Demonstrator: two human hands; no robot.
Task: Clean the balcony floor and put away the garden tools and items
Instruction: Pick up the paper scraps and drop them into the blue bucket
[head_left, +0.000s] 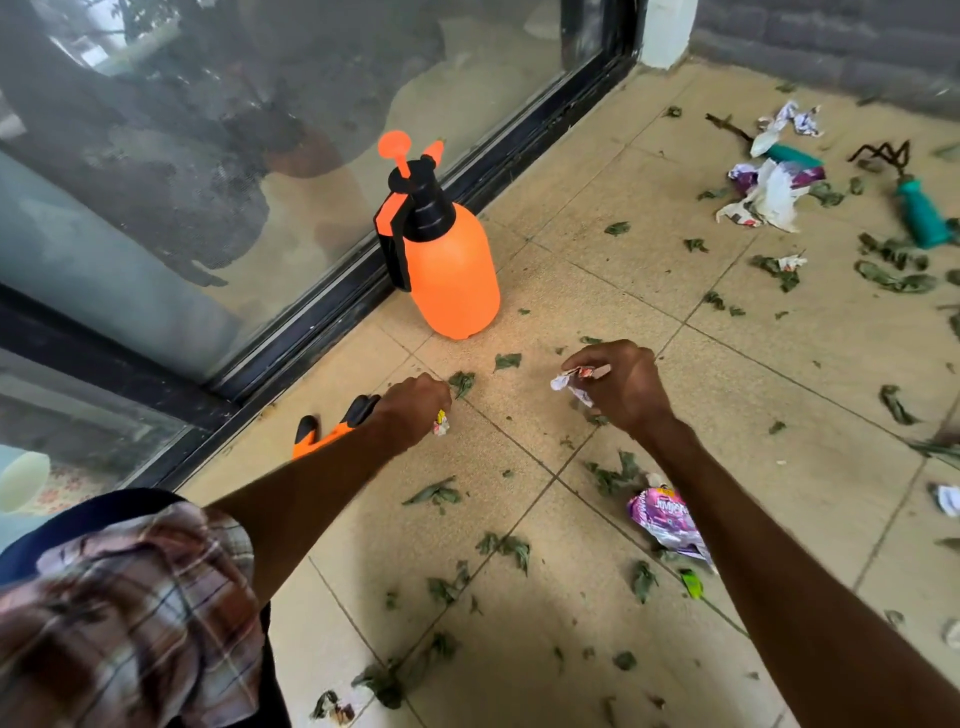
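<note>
Balcony floor (597, 291): beige tiles, running from the sliding glass door (260, 156) on the left to a grey wall (831, 41) at the far end. I list what I see lying on it from the head view.

1. Leaves (436, 493): green, wilted, scattered over nearly every tile, thickest close to the camera and at the far right.
2. Spray bottle (452, 260): orange with a black pump top, upright, just beside the door track.
3. Orange-and-black tool (332, 428): near the door track, partly hidden behind the left forearm. I cannot tell what kind it is.
4. Hand rake (919, 208): teal handle, dark bent prongs, lying flat at the far right.
5. Second teal-handled tool (792, 154): left of the hand rake, partly covered by a paper heap (769, 192).
6. Purple wrapper (665, 519): crumpled, just beside the right forearm.

Hands: I see both reaching out low over the tiles in front of the spray bottle.
- Left hand (415, 410): closed into a fist, a small wrapper scrap (440, 422) sticking out at its lower edge. Its knuckles are just beside one leaf.
- Right hand (623, 384): fingers curled, pinching a crumpled paper (576, 376), white with red print, at the fingertips.
</note>
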